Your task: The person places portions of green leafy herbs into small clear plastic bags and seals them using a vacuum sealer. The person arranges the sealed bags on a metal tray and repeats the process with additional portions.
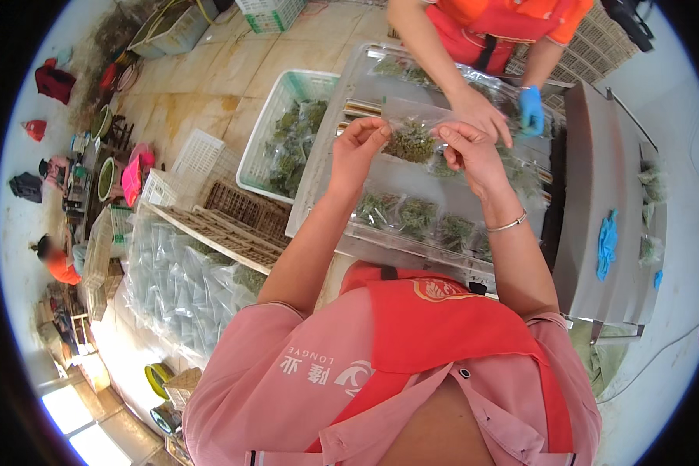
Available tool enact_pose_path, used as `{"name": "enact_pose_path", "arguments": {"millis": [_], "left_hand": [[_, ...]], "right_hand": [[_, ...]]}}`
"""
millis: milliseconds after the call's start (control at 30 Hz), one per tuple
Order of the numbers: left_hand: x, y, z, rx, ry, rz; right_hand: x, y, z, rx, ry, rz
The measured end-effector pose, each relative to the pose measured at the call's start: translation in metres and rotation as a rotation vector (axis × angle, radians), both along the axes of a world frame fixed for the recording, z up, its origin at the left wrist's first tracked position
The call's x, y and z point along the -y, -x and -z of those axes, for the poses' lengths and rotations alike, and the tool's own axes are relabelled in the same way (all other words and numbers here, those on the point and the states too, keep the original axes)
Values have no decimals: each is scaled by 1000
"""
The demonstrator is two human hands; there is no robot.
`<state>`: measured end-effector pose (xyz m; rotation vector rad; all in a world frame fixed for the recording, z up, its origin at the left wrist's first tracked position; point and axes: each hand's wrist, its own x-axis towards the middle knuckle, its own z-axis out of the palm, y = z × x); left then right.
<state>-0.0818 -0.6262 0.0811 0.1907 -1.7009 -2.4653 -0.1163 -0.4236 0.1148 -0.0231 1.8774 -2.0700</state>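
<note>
Between both my hands a clear plastic bag of small green plant clusters is stretched by its upper corners. My left hand pinches one corner between thumb and fingertips. At the other corner my right hand, with a bracelet on its wrist, pinches the film. Below them lies the steel bed of what looks like a vacuum sealing machine. A row of filled clear bags lies along its near edge, and more bags lie along the far edge. The right end of the near row is partly hidden by my forearm.
Opposite me, a co-worker's bare hand and blue-gloved hand reach over the bed. A white crate of filled bags stands left. Empty-looking bags fill the lower left. A steel panel rises right, bearing a blue glove.
</note>
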Motion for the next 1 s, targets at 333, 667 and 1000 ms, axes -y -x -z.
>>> {"name": "enact_pose_path", "arguments": {"millis": [333,667,1000], "left_hand": [[80,26,71,205,333,21],[96,41,106,121,1183,134],[104,46,98,-322,1382,789]], "right_hand": [[77,36,113,-134,-527,-65],[111,52,161,157,-770,-174],[85,54,137,-699,-1343,-302]]}}
